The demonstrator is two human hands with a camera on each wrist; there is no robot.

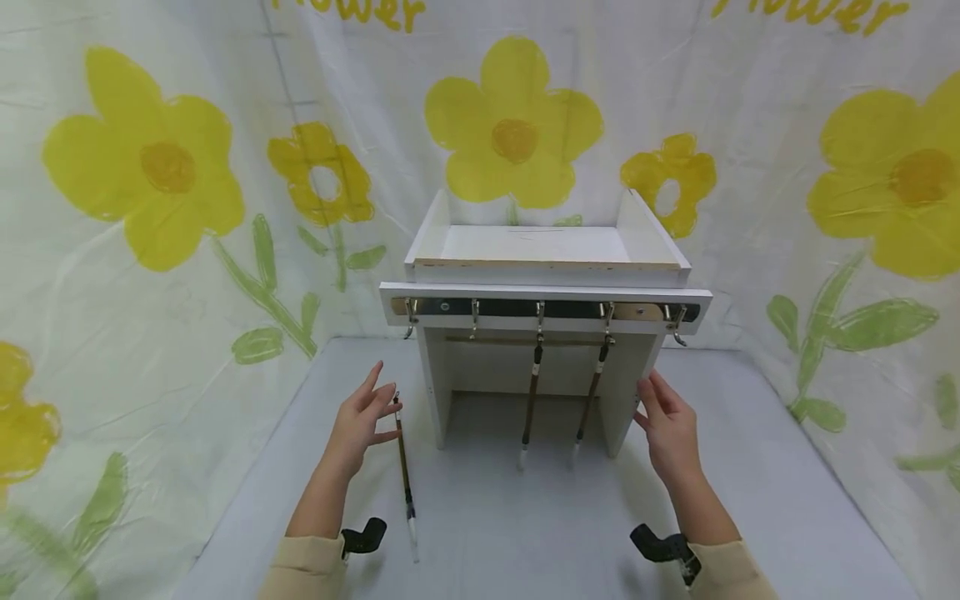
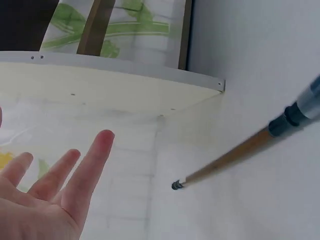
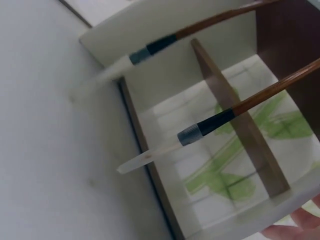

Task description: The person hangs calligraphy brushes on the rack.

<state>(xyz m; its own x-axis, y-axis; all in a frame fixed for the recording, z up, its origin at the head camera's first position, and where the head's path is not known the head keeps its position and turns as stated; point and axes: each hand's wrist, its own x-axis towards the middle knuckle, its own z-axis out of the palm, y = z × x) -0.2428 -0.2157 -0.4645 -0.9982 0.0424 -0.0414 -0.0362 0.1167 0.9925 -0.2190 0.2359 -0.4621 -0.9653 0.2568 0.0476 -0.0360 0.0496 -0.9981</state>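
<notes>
A white wooden shelf rack (image 1: 517, 296) stands on the table with a row of metal hooks along its front bar. From two of the hooks, a brush (image 1: 532, 400) and a second brush (image 1: 592, 392) hang with white bristles down. Left of the rack is a third brush (image 1: 406, 467), dark-handled, its bristles toward the person. Beside its far end is my left hand (image 1: 358, 425), fingers spread and holding nothing; the left wrist view shows them apart from the brush. My right hand (image 1: 670, 429) is at the rack's right side panel (image 1: 637, 387), its fingertips at the panel's outer edge.
The rack's top has an open tray (image 1: 532, 242). Outer hooks such as the left end hook (image 1: 410, 315) carry no brush. A white sheet with painted yellow flowers (image 1: 513, 137) hangs behind and around the white table (image 1: 510, 533).
</notes>
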